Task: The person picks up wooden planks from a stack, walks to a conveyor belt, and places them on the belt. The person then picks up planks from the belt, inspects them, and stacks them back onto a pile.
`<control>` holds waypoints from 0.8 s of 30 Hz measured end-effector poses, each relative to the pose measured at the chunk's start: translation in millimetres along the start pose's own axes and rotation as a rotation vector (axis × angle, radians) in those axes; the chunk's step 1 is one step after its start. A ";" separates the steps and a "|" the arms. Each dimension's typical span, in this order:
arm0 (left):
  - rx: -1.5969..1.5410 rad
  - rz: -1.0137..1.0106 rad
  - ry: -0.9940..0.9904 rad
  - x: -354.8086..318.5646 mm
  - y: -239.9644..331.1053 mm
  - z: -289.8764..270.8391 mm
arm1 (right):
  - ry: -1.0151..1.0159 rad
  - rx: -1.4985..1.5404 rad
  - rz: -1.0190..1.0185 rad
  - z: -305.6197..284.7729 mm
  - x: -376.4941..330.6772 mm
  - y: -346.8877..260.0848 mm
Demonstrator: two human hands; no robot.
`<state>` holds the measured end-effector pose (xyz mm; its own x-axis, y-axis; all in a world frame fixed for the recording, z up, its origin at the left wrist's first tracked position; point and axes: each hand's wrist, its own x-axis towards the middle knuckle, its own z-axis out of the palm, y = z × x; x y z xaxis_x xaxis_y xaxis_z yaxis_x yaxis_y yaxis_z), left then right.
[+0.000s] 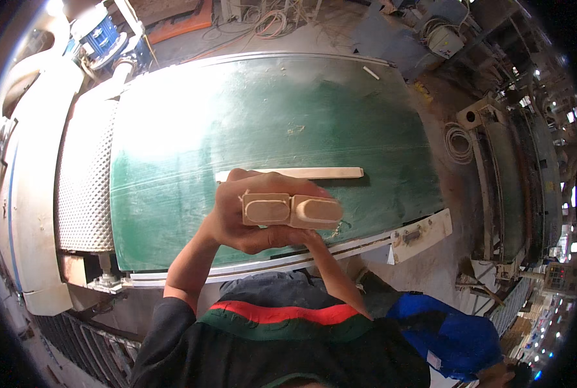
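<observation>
Two wooden bars (267, 210) stand end-up over the near half of the green table (366, 132), clamped in my left hand (226, 212), my right hand (313, 239) too hidden to tell, seemingly being compared, which next calls for steadiness.

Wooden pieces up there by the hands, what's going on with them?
The person's left hand grips two pale, blocky wooden pieces side by side, their ends facing the camera. The right hand is mostly hidden behind them. Beyond the hands, a pale, straight wooden strip lies on a wide, flat green surface.
</observation>
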<state>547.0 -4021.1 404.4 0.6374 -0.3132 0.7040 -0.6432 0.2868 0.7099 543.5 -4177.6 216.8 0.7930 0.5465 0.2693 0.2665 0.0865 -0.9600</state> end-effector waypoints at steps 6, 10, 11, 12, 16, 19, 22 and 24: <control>-0.034 0.022 0.011 2.8 7.4 -1.2 | -0.027 -0.019 0.168 4.5 -5.7 7.2; -0.029 0.021 0.012 6.8 9.3 -2.1 | -0.029 -0.042 0.180 2.4 -9.8 3.2; -0.029 0.033 0.013 6.2 8.7 -2.0 | -0.035 -0.044 0.182 1.9 -9.7 3.7; -0.030 0.046 0.013 5.6 8.1 -2.0 | -0.042 -0.043 0.187 2.3 -10.7 3.4; -0.045 0.021 -0.045 6.8 11.2 -5.1 | -0.048 -0.066 0.211 -5.3 -20.1 -6.3; -0.120 0.007 -0.080 4.3 5.7 -3.5 | -0.057 -0.086 0.234 -14.0 -33.9 -20.3; -0.158 -0.017 -0.105 6.7 8.2 -3.2 | -0.061 -0.118 0.251 -21.0 -41.3 -22.9; -0.249 0.012 -0.068 6.8 6.7 1.9 | -0.072 -0.136 0.259 -22.9 -41.4 -18.2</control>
<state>546.2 -4023.0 413.9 0.5946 -0.3664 0.7157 -0.5208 0.5028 0.6900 518.3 -4220.9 225.0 0.8043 0.5942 0.0062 0.1356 -0.1734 -0.9755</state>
